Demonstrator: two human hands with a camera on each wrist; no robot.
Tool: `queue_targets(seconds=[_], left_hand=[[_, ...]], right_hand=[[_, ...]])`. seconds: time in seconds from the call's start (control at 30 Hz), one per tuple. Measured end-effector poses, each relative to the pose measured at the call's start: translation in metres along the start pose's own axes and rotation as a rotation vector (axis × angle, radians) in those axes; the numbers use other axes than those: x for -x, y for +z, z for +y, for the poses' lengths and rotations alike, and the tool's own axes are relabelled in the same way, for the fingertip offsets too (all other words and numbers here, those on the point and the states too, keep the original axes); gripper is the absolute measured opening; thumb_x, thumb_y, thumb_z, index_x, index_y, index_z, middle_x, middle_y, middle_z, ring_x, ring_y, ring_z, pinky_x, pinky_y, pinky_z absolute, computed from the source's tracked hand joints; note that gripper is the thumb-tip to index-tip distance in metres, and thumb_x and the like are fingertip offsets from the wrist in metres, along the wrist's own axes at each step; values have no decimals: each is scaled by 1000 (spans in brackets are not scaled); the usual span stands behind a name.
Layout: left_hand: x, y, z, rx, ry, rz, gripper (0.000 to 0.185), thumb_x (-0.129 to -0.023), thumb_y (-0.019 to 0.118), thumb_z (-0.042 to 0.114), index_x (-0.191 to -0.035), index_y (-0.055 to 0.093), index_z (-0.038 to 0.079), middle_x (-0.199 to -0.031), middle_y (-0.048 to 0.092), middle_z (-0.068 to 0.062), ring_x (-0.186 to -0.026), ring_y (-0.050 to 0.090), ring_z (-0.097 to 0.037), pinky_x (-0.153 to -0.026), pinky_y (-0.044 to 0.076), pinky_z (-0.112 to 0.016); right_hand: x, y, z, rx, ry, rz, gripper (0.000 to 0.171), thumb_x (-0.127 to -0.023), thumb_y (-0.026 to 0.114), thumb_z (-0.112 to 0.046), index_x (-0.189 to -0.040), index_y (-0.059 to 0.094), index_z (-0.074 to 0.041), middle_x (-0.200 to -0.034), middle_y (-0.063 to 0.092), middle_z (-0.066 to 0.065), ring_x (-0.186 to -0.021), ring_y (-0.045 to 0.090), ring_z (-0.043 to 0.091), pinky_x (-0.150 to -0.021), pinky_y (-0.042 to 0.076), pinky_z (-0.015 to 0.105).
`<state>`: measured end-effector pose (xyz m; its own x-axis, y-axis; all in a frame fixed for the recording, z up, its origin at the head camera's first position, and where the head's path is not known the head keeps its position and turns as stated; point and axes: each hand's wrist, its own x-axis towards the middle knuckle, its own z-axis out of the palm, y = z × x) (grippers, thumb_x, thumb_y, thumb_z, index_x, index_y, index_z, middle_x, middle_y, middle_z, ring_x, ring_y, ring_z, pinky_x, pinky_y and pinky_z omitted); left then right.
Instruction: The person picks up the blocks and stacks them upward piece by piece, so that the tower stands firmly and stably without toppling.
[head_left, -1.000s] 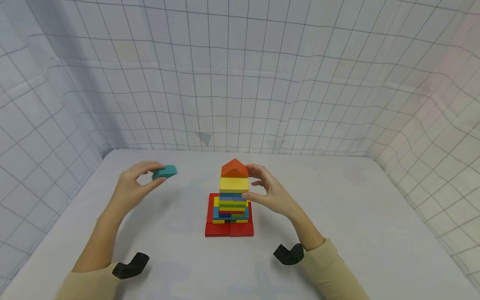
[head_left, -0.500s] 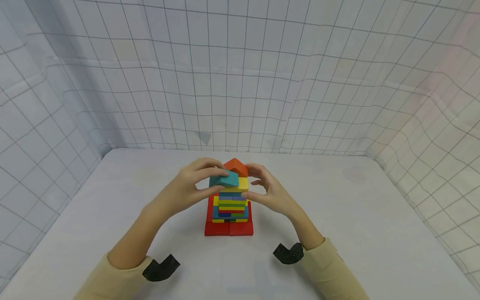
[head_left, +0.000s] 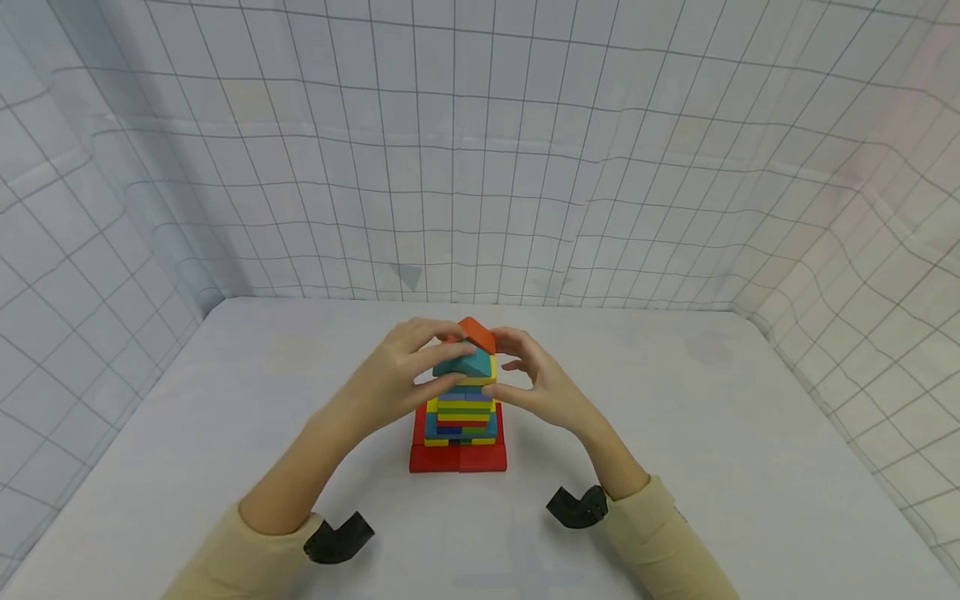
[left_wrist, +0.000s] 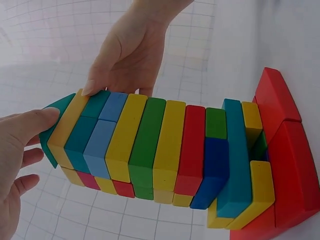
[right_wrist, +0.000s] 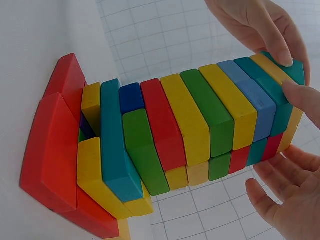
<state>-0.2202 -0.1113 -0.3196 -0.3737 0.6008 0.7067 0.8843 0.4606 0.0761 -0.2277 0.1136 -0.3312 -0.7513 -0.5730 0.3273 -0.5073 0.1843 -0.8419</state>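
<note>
A tall tower of coloured wooden blocks [head_left: 463, 407] stands upright on a base of red blocks [head_left: 482, 457]. At its top my left hand [head_left: 397, 371] pinches a teal triangular block [head_left: 473, 363], which sits against the yellow top layer [left_wrist: 71, 127] in the left wrist view. Behind it, an orange triangular block [head_left: 481, 336] is partly hidden by my left fingers. My right hand [head_left: 543, 382] grips the tower's upper part from the right, with the thumb [right_wrist: 300, 95] on the front and the other fingers at the back.
The tower stands on a white table [head_left: 660, 433]. White cloth with a dark grid [head_left: 480, 167] encloses its back and sides. Black devices sit at the left cuff [head_left: 337, 539] and the right cuff [head_left: 576, 507], low over the table.
My left hand has carried the teal triangular block from the left over to the tower's top, in front of the orange one. My right hand has stayed at the tower.
</note>
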Motion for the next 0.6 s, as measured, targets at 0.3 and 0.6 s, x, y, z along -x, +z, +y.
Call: queue_targets(seconds=[0.3, 0.6], left_hand=[[1, 10, -2, -17, 29, 33, 46, -68, 79, 13, -111, 65, 7, -111, 55, -10, -105, 48, -26, -86, 45, -41], [-1, 15, -2, -39, 76, 88, 38, -76, 73, 22, -110, 65, 7, -113, 55, -11, -105, 48, -28, -86, 44, -42]], right_hand=[[-2, -1, 31, -4, -17, 2, 65, -81, 67, -5, -136, 33, -6, -135, 42, 8, -122, 40, 21, -95, 39, 47], [-2, -1, 33, 2, -33, 6, 65, -82, 69, -18, -136, 34, -11, -134, 43, 2, -122, 40, 16, -95, 40, 44]])
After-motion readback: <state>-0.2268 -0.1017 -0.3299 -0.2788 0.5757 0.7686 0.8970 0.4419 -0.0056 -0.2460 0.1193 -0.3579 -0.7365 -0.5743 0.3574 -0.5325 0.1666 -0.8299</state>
